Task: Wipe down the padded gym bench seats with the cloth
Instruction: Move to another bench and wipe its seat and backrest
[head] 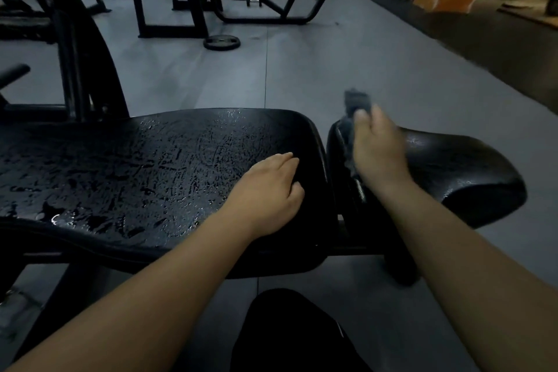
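- The left forearm reached in from the lower left, and the left hand [268,190] lay knuckles-up on the big pad [136,166] near its right end.
- Its fingers were loosely bent with their tips on the vinyl and grasped nothing; the thumb was tucked out of sight.
- The right forearm came in from the lower right, angled up and leftward, with the wrist roughly straight.
- The right hand [377,151] sat back-up over the left end of the small pad [459,166] and was blurred.
- Its fingers were bunched round a dark cloth [357,101], clasping it against the pad's near-left edge.
- The cloth lay lengthwise away from the person: one end stuck out past the fingertips, over the floor [317,69], and the rest trailed back under the palm along that edge.
- The big pad ran with its long axis left to right across the view, and its top was glossy with streaks and droplets.
- The small pad stood just right of it across a narrow gap, with its far end pointing right.
- A dark trouser leg [290,338] showed at the bottom centre, below the pads.
- A weight plate [222,42] lay flat on the floor well beyond the pads, near black machine frames.
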